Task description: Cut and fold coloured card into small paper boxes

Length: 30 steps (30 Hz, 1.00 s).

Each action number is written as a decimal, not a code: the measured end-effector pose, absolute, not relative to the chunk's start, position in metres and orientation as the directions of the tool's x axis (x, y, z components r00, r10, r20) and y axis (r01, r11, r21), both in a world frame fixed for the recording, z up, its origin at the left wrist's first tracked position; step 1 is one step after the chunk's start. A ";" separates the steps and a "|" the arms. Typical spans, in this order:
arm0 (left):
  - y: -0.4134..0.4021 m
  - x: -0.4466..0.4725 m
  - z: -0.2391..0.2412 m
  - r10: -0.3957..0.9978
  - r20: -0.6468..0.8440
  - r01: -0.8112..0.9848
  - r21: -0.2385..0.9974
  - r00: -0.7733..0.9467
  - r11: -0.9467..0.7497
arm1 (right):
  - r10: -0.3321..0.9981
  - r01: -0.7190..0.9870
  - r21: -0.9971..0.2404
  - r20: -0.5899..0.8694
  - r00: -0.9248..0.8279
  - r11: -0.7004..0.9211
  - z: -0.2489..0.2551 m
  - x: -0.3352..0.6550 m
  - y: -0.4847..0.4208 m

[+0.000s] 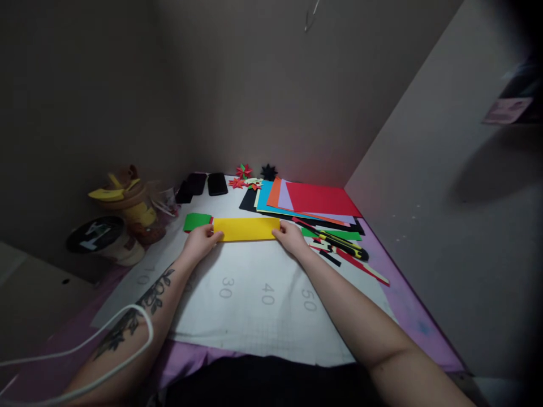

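Purple table [407, 305] w/ white cutting mat [254, 305] on top; on mat: yellow strip [246, 229], green piece [197, 221], colored paper stack [314, 200], 2 phones [207, 183], paper stars [250, 176].

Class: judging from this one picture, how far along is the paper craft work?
Done: folded paper stars lie at the back. In hand: left hand and right hand hold a flat yellow strip by its ends. Left: coloured sheets stay stacked and unfolded.
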<state>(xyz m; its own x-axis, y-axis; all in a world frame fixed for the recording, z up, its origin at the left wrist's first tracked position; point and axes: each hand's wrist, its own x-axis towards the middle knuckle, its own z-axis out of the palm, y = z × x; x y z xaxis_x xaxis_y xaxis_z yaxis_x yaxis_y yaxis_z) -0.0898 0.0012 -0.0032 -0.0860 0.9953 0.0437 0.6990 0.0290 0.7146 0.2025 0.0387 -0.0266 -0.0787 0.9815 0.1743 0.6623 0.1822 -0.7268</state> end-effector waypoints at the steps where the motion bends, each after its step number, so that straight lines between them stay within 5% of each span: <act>1: 0.000 -0.090 -0.003 0.998 0.034 0.662 0.749 -0.060 0.015 | 0.982 0.626 -0.757 0.158 -0.100 0.186 -0.027 0.204 0.038; 5: -0.006 -0.098 -0.002 0.992 0.017 0.562 0.822 0.128 -0.087 | 0.944 0.470 -0.841 0.128 -0.305 0.266 -0.026 0.216 0.033; 11: -0.008 -0.103 0.001 0.924 0.128 0.640 0.686 0.360 -0.345 | 0.853 0.524 -0.702 0.241 -0.463 0.483 -0.024 0.226 0.030; 30: -0.003 -0.085 0.012 0.975 -0.049 0.889 0.402 -0.218 0.219 | 0.997 0.870 -0.488 0.064 -0.044 0.070 -0.020 0.201 0.034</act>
<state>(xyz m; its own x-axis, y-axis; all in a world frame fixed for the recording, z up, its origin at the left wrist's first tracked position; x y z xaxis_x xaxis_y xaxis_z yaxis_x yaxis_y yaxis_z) -0.0852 -0.0032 0.0118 -0.2182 0.9747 -0.0491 0.8892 0.2193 0.4015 0.2006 0.0342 -0.0201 -0.0441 0.9970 0.0643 0.8702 0.0699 -0.4877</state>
